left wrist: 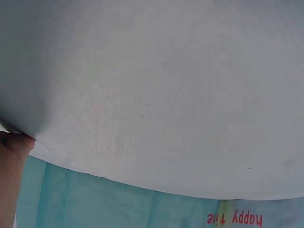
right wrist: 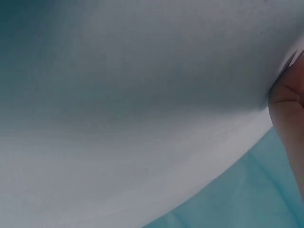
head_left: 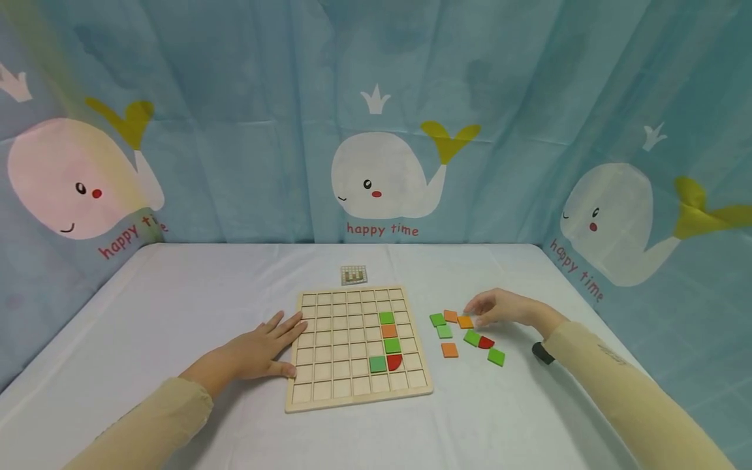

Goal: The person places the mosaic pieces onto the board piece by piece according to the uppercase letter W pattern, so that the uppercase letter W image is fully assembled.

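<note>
Five flat green, orange and red tiles (head_left: 391, 346) sit in pale wooden grid board (head_left: 357, 351). Left hand (head_left: 258, 350), fingers spread, at board's left edge, presumably steadying it. Right hand (head_left: 498, 308), fingers bent, beside orange square tile (head_left: 465, 322) right of board; cannot tell if pinching.

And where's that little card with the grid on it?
In the head view, the little card lies on the white table just past the far edge of the wooden board, to the left of the loose coloured tiles.
</note>
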Demonstrator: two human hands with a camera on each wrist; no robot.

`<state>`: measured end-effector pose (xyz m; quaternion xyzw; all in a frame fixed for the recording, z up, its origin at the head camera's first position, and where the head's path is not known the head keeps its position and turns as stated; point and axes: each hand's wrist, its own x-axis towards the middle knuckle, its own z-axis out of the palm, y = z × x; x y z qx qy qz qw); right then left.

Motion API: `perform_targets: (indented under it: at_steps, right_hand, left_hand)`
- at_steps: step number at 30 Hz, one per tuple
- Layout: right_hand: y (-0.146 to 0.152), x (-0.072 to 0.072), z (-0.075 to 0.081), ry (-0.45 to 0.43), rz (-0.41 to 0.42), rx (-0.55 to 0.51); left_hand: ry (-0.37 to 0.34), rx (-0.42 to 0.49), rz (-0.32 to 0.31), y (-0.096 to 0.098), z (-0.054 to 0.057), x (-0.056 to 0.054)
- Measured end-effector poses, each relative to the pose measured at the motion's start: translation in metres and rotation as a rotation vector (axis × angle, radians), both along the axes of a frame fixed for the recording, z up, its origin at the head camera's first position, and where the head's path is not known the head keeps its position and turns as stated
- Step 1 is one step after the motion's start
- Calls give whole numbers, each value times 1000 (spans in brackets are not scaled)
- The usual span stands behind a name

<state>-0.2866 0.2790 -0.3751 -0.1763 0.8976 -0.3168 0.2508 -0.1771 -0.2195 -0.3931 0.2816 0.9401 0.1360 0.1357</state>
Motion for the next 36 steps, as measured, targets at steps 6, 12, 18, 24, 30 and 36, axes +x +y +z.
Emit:
perform_targets:
  at_steps: [6, 12, 18, 24, 30, 36]
  right_hand:
    - [-4, -3, -2, 33, 10, 46]
    - [-8, -4, -5, 44, -6, 69]
    - [-10, -4, -5, 47, -9, 76]
    - [-10, -3, -7, 69, 7, 68]
    - [-9, -3, -11, 70, -7, 60]
    - [-9, -1, -11, 76, -7, 49]
  left_hand:
    - [0, -3, 4, -1, 0, 0]
    - [5, -4, 12, -2, 1, 0]
    - [7, 2, 4, -2, 0, 0]
    - [4, 3, -2, -2, -2, 0]
    - [5, -2, -2, -1, -3, -1]
    - [9, 0, -8, -1, -3, -1]
